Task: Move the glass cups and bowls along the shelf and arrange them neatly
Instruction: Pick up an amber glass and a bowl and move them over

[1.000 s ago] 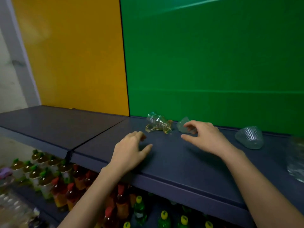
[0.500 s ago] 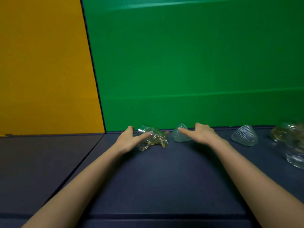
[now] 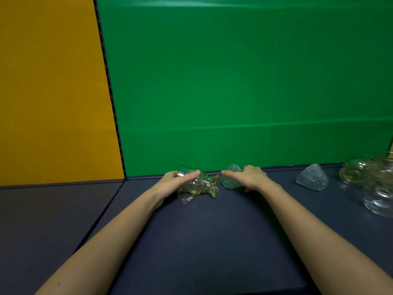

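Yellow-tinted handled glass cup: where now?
Head view, centre: the yellow-tinted handled glass cup lies on its side at the back of the dark shelf, in the left hand, left of the small ribbed clear cup.

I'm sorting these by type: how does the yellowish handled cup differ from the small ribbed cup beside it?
The yellowish cup is amber-tinted; the ribbed cup is clear. The yellowish cup has a looped handle and a waisted body with a flared end; the ribbed cup shows no handle and tapers plainly. Both lie on their sides on the shelf, the left hand gripping the first, the right hand the second.
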Available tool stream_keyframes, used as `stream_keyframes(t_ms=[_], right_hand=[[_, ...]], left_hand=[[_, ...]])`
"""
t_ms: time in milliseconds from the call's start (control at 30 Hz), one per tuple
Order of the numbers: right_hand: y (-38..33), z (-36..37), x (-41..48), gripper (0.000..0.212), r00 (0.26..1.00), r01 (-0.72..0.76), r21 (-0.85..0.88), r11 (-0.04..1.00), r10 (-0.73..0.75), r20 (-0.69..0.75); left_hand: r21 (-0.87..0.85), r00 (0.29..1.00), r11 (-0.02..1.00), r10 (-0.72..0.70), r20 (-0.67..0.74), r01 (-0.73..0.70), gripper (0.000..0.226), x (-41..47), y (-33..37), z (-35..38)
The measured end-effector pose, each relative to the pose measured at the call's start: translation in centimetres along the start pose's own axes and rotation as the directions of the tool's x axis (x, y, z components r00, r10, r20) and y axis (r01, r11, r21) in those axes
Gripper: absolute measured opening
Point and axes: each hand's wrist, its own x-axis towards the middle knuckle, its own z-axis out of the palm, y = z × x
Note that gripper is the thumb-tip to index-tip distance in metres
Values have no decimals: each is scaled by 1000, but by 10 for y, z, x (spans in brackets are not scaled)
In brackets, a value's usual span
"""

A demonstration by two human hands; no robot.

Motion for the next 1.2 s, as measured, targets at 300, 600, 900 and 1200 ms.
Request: stream_keyframes(t_ms=[300, 600, 900, 1200], right_hand=[[4, -3, -9, 55, 998, 54, 132, 990, -57, 25], [42, -44, -58, 70, 966, 182, 62, 981, -167, -196], [118, -118, -149, 73, 894, 270, 137, 953, -195, -403], [261, -198, -233, 70, 849, 191, 119, 974, -103, -519]], left_hand=[[-123, 983, 989, 65, -170, -86, 72, 2, 1, -2], [373, 866, 858, 451, -215, -354, 78, -25, 41, 25], [304, 779, 793, 594, -198, -528, 77, -77, 102, 124], [21, 756, 764, 642, -129, -645, 82, -125, 160, 293]])
